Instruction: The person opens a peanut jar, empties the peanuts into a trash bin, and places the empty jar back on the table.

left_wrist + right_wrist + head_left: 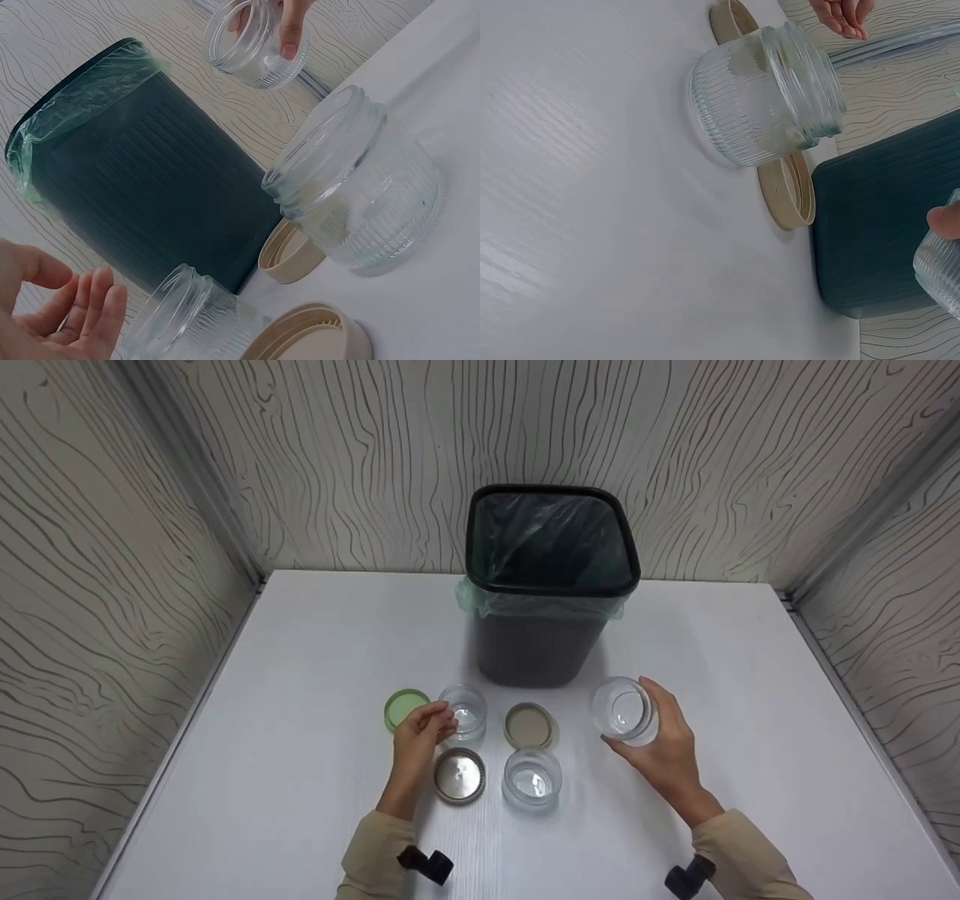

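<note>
My right hand [670, 751] grips an uncovered glass jar [616, 709], held tilted to the right of the bin; the left wrist view shows this jar [262, 71] in the air. Close by a second glass jar [466, 703], my left hand [418, 737] has loosely bent fingers and holds nothing. A third ribbed glass jar [532, 781] stands uncovered on the table between the hands. Three lids lie near the jars: a green lid [406, 707] at the left, a beige lid [528, 726] in the middle, and a lid with a shiny middle [459, 776] at the front.
A dark bin [536, 649] with a black rim and a thin greenish bag [510, 604] stands behind the jars. The white table [300, 660] is enclosed by patterned panels [360, 465] at the back and sides.
</note>
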Motion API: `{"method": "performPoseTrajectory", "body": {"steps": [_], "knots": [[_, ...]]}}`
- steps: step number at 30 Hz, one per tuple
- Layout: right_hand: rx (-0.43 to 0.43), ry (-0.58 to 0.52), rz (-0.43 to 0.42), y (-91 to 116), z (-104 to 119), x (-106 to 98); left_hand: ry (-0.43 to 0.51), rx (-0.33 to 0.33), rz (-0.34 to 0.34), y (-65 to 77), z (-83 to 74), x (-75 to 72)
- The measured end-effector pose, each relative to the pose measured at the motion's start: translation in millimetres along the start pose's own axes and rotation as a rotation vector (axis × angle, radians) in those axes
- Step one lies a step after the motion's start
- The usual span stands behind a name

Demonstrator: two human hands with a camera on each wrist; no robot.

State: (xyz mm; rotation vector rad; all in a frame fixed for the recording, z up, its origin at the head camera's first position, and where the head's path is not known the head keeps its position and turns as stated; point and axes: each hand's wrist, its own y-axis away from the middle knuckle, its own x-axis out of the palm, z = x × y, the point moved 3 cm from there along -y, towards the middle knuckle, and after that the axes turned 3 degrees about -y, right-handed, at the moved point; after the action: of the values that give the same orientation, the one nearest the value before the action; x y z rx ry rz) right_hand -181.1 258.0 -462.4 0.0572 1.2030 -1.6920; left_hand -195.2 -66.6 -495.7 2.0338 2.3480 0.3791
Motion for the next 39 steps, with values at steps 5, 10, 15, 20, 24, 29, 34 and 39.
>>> {"method": "performPoseTrajectory", "body": {"steps": [5,10,15,20,24,29,34,39], "knots": [[0.019,-0.024,-0.007,2.1,-3.1,0.3,-0.011,-0.003,0.000,1.1,0.4,-1.0],[0.107,-0.073,0.006,7.7,-8.7,4.3,-0.025,-0.001,0.000,1.7,2.7,-1.6],[0.192,-0.116,0.020,16.6,-15.3,10.8,-0.016,0.005,-0.009,1.1,3.7,-2.0],[0.303,-0.160,0.057,22.3,-20.1,15.3,-0.024,-0.011,-0.027,-1.1,6.2,-2.2],[0.374,-0.158,0.091,24.7,-21.9,17.9,-0.029,-0.015,-0.031,-1.1,7.1,-2.9],[0.414,-0.151,0.131,28.4,-23.5,21.5,-0.024,-0.007,-0.027,-1.0,7.9,-3.5],[0.422,-0.142,0.131,32.8,-25.9,25.8,-0.022,-0.015,-0.028,-0.4,8.7,-4.1],[0.448,-0.161,0.153,41.0,-30.0,32.4,-0.042,-0.025,-0.021,1.2,9.7,-4.8]]}}
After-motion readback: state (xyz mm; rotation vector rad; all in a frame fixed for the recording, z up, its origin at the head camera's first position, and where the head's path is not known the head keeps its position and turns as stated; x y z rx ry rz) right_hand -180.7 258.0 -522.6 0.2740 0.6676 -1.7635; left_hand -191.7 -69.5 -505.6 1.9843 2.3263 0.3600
